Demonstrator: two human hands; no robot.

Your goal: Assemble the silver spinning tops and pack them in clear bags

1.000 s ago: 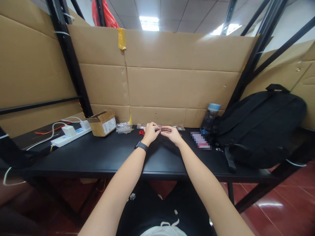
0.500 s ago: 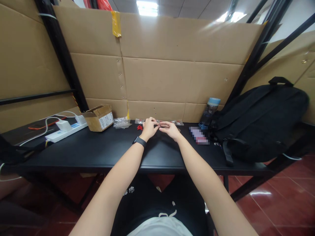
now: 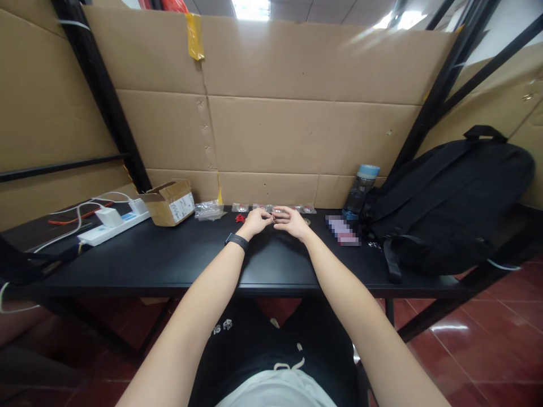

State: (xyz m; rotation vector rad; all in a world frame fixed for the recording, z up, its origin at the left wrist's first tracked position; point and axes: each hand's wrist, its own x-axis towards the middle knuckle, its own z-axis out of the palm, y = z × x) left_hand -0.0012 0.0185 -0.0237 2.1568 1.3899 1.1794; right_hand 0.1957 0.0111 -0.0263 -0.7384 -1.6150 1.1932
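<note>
Pinched the left hand (image 3: 255, 221)'s fingertips together over a small item (image 3: 272, 218), too tiny to identify. Held the right hand (image 3: 293, 221) facing it, fingers extended and slightly parted, tips near the same item; could not tell whether gripping it too. Had both hands and the item above the black table (image 3: 169, 260), toward its back edge. Wore a dark watch (image 3: 236, 241) on the left wrist.

Had clear packets (image 3: 305, 209) with reddish contents lined up behind the hands, along the cardboard wall (image 3: 271, 135), and red pieces (image 3: 240, 218) just beside the left hand. Saw plastic bags (image 3: 209, 210) farther left, then an open cardboard box (image 3: 159, 209) bearing a white label (image 3: 182, 207), its print too small to read. Saw a white power strip (image 3: 116, 227) with plugs in it beyond the box.

Had a pixelated patch (image 3: 343, 230) on the right, hiding any writing, near a blue-lidded bottle (image 3: 360, 192) and a black backpack (image 3: 449, 203) showing no readable brand. Could not make out fully the white lettering (image 3: 223, 327) on the black clothing over the lap.
</note>
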